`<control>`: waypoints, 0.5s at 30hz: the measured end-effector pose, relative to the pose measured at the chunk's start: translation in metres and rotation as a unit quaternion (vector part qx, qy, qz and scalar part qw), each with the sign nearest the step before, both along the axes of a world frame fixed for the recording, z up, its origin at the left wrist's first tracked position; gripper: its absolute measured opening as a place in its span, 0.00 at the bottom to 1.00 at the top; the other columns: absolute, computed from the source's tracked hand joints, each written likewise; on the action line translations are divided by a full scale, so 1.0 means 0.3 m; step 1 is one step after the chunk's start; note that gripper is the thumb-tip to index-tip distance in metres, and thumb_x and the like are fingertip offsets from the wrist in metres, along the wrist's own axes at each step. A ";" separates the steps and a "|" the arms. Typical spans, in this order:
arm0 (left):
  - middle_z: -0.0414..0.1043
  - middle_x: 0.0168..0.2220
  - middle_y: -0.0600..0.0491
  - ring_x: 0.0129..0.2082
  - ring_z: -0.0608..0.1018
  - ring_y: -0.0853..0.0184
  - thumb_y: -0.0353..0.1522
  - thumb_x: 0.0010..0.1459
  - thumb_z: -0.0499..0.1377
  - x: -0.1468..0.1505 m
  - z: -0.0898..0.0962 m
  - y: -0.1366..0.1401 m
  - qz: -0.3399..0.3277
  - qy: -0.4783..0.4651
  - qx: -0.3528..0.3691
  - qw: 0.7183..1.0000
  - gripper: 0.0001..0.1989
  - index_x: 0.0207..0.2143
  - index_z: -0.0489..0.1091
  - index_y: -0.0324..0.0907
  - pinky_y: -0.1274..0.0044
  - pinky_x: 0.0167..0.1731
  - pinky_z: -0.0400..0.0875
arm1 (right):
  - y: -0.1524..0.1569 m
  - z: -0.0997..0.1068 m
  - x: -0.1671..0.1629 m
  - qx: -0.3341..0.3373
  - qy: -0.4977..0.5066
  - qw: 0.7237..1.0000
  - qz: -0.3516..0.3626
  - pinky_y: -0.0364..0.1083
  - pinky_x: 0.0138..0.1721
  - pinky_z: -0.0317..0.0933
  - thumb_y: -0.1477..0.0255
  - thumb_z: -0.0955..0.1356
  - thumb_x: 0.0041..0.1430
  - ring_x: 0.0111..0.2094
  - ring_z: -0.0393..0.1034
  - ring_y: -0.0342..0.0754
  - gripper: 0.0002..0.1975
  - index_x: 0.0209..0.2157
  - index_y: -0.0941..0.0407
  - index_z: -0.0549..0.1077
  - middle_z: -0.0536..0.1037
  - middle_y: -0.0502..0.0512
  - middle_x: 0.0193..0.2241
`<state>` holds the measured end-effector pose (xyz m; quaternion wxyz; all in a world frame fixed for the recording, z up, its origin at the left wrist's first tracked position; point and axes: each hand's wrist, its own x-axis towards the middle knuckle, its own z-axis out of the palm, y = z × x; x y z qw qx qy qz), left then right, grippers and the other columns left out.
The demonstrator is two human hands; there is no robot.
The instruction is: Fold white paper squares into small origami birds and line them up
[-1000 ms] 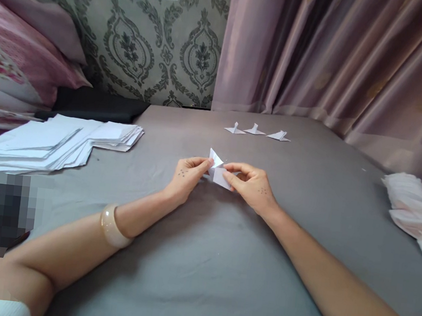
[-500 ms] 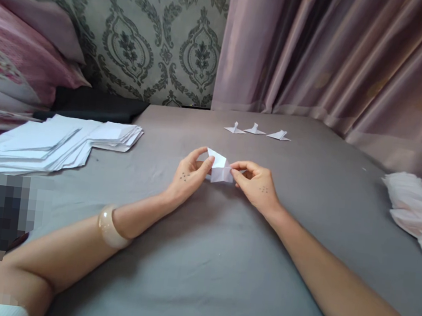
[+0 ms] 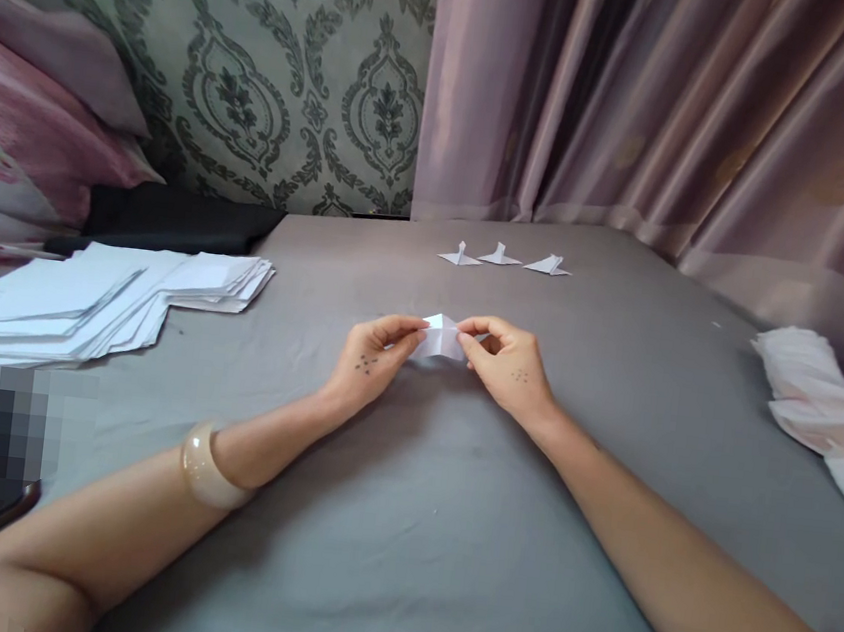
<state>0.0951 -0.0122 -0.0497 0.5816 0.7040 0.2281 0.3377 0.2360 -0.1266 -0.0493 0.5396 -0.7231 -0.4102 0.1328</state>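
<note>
A small piece of folded white paper (image 3: pixel 441 340) is held between my two hands, just above the grey cloth surface (image 3: pixel 401 515). My left hand (image 3: pixel 380 350) pinches its left edge between thumb and fingers. On the opposite edge, the thumb and index finger of my right hand (image 3: pixel 508 360) are closed on the paper. Creases cross the paper, and its ends are hidden by my fingertips. Farther back stand three folded paper figures, a left one (image 3: pixel 460 256), a middle one (image 3: pixel 501 255) and a right one (image 3: pixel 548 265), with flat wings and upright tips.
Stacks of white paper (image 3: pixel 92 296) lie at the left, before a folded black cloth (image 3: pixel 176 220). A crumpled whitish plastic bag (image 3: pixel 826 409) rests at the right edge. Curtains (image 3: pixel 602 104) and a patterned wall (image 3: pixel 309 103) border the back. A blurred-out patch covers the lower left.
My left fingers have shifted from the paper's raised flap to its left edge. That flap has come down, and the paper now spans level between both hands. The camera view has turned slightly right.
</note>
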 end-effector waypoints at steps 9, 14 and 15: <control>0.76 0.33 0.51 0.34 0.74 0.66 0.34 0.52 0.64 -0.007 -0.001 0.010 0.010 0.011 0.102 0.995 0.06 0.33 0.80 0.45 0.75 0.39 0.66 | -0.001 -0.004 -0.001 0.029 -0.024 0.999 0.018 0.44 0.30 0.63 0.67 0.69 0.54 0.23 0.65 0.40 0.05 0.32 0.53 0.75 0.75 0.50 0.31; 0.71 0.37 0.51 0.40 0.72 0.65 0.35 0.53 0.64 -0.010 -0.001 0.013 0.028 0.014 0.210 0.977 0.04 0.32 0.78 0.48 0.72 0.45 0.64 | 0.000 0.004 -0.007 0.054 -0.075 0.995 0.031 0.44 0.31 0.62 0.69 0.69 0.55 0.24 0.64 0.39 0.04 0.30 0.54 0.74 0.73 0.51 0.36; 0.72 0.37 0.51 0.40 0.72 0.64 0.35 0.54 0.63 -0.011 -0.001 0.013 0.020 0.017 0.219 0.975 0.04 0.32 0.78 0.48 0.72 0.45 0.64 | 0.000 0.007 -0.009 0.057 -0.081 0.994 0.036 0.44 0.31 0.62 0.69 0.69 0.55 0.25 0.64 0.40 0.04 0.30 0.53 0.74 0.73 0.51 0.36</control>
